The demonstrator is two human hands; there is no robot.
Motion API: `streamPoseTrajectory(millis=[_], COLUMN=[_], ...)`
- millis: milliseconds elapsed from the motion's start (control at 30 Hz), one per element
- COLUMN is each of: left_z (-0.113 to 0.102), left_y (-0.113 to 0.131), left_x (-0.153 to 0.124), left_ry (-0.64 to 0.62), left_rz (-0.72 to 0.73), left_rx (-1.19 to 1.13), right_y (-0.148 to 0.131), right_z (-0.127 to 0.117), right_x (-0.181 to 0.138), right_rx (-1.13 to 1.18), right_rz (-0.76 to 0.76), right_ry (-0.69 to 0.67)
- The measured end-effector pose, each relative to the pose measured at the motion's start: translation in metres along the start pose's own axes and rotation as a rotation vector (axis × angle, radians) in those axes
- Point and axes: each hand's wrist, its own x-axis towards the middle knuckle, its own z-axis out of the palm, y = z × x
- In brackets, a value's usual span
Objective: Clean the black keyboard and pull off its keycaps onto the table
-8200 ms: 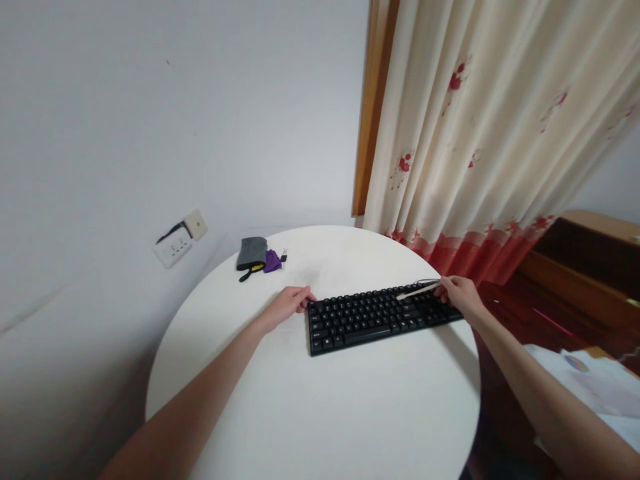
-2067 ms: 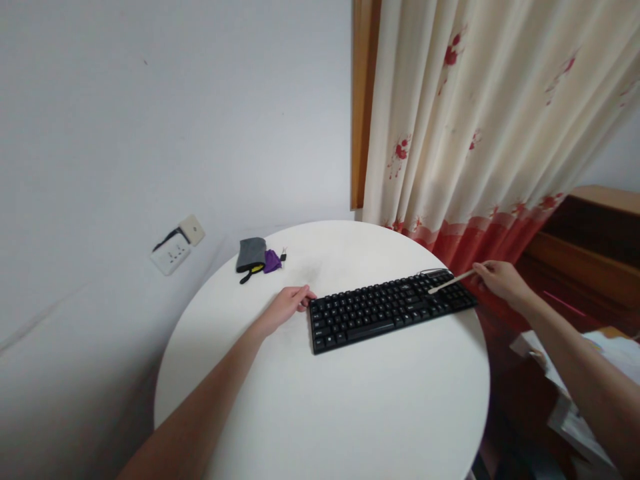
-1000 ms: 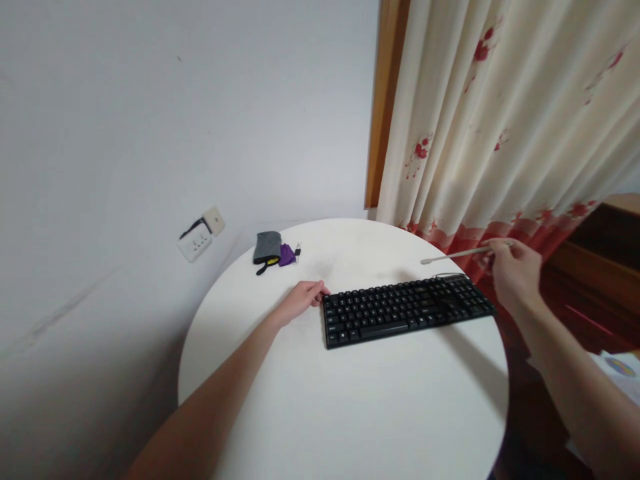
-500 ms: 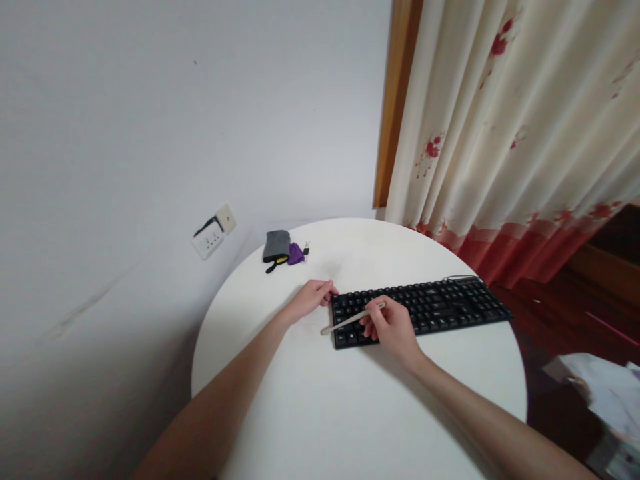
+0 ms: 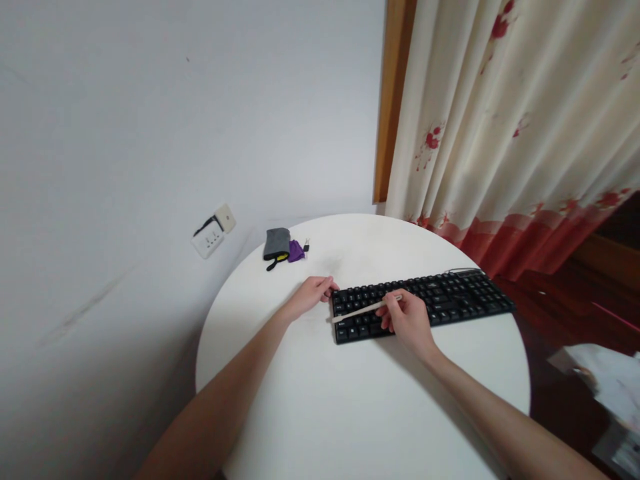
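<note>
The left hand (image 5: 314, 291) holds a long black keyboard (image 5: 453, 300) near the round white table's (image 5: 370, 413) right edge, the right hand (image 5: 409, 321) grips a thin beige stick (image 5: 364, 309), seemingly mid-job.

At the far left corner of the black computer keyboard (image 5: 465, 293), the left hand (image 5: 313, 293) is bare. The left arm (image 5: 235, 383), to the near left of the keyboard, is bare too, thin by the hand and fatter lower down. Over the keyboard's left half, the right hand (image 5: 411, 321) is bare, with slim fingers (image 5: 386, 321). The right arm (image 5: 490, 408), nearer than the keyboard, is bare and long.
</note>
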Motion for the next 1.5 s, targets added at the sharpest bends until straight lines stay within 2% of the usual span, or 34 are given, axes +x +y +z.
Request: streamPoseTrajectory(millis=[533,1000,1500], left_z=[0.0,-0.001,-0.001], left_y=[0.006,0.005,0.004], left_x=[-0.004,-0.002,-0.002], left_ry=[-0.012,-0.017,-0.009], left_rz=[-0.009,-0.009,-0.019], left_rx=[0.015,0.024,0.013], right_y=[0.002,-0.004,-0.007], right_z=[-0.014,-0.018,-0.036], right_x=[0.009,0.008,0.014], right_rx=[-0.1,-0.128,-0.211], right_rz=[-0.036,-0.063,-0.074], right_ry=[0.093,0.087,0.169])
